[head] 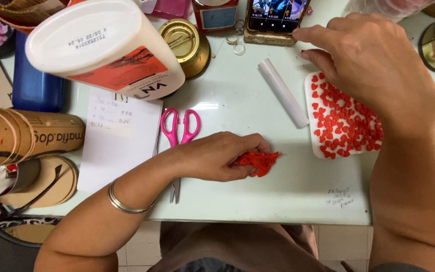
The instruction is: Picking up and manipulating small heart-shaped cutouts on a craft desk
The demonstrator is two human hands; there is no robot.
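My left hand point(215, 156) rests on the pale table point(258, 196) with its fingers closed on a crumpled lump of red material point(259, 162). My right hand point(373, 55) hovers over the far end of a white board point(314, 113) covered with several small red hearts point(346, 123); its fingers are spread and hold nothing. A white rolled stick point(283, 92) lies just left of the board. Pink-handled scissors point(179, 132) lie left of my left hand, partly under the wrist, which wears a metal bangle point(123, 204).
A big white tub point(101, 48) with an orange label leans at the back left, beside a gold tin point(186, 45). A phone point(276, 15) stands at the back with metal rings point(235, 43) near it. A paper note point(119, 138), cardboard tubes point(26, 133) and a blue box point(36, 85) fill the left.
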